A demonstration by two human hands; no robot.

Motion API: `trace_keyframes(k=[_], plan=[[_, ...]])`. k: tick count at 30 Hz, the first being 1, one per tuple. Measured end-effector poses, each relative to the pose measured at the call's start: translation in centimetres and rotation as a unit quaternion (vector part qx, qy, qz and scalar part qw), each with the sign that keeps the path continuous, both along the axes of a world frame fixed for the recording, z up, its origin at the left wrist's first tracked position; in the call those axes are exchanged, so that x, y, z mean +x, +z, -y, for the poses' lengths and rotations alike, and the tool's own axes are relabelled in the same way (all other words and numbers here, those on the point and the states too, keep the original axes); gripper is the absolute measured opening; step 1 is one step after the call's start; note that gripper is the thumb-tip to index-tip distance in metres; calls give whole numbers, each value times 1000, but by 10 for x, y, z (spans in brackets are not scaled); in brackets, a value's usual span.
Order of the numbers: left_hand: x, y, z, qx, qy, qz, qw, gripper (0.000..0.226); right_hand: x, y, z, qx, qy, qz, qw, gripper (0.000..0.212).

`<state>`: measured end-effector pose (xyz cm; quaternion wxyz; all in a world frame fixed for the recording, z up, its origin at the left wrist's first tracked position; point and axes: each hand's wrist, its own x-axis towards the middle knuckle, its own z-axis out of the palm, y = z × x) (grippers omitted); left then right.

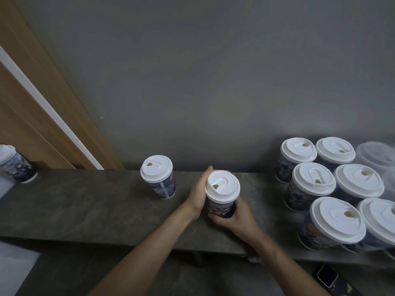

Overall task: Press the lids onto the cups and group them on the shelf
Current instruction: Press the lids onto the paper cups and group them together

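Right now both hands are on one dark printed cup (220,208) over the stone shelf (85,208), its white lid (223,185) sitting level on the rim. The left hand (197,194) lies against the cup's left side, fingers straight and together, pointing towards the wall. The right hand (235,218) grips the cup's lower body from the near side, fingers curled round it. Whether the cup's base touches the shelf cannot be told, as the hands hide it.

Just left of the left hand, apart from it, a single lidded cup (159,180) stands upright near the shelf's back edge. Well beyond that, at the far left end, another lidded cup (15,165) stands alone. Right of the right hand, a cluster of lidded cups (312,182) is packed close together, with blurred clear plastic containers (376,155) just behind it. Below the right forearm, off the shelf, lies a phone (327,275).
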<state>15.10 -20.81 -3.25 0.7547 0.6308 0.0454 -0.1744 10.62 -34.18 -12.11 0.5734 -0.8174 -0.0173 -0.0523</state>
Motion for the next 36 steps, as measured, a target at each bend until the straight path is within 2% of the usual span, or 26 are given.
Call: trace_keyframes(k=[1,3,7,12,16,20,22,25,26,29,32,34,36], plan=[[0,3,-1,10,9,-6,1000,42,0,0,-1,-6,5,-1,1000,76],[-4,1,1,37,89,1,995,37,1,1,-4,-10,4,2,1000,77],[-19,-13,7,28,189,26,981,38,1,1,-8,31,-27,1,999,93],[-2,0,4,-21,15,-10,1000,41,-1,3,-1,-1,4,-5,1000,77],[-3,0,0,-8,112,-4,994,41,-2,4,-4,-18,4,-10,1000,66],[-20,-7,3,51,140,52,988,37,-1,7,-7,23,-3,14,1000,84],[-18,-4,5,47,100,50,993,38,-1,3,-5,33,-5,13,999,87],[-5,3,0,5,-22,19,1000,41,-1,1,-2,17,6,-9,1000,85],[-3,3,-1,-7,-24,-2,1000,41,-1,0,-1,13,13,-20,1000,84],[0,-4,1,0,77,-23,997,35,-2,3,-2,7,31,-41,999,80],[10,-7,0,-48,153,-72,985,32,-3,8,-1,26,31,-70,997,68],[17,3,-2,-76,156,-123,977,38,-4,15,1,79,21,-103,991,56],[20,9,-1,-86,132,-131,979,47,-5,30,0,141,23,-134,981,47]])
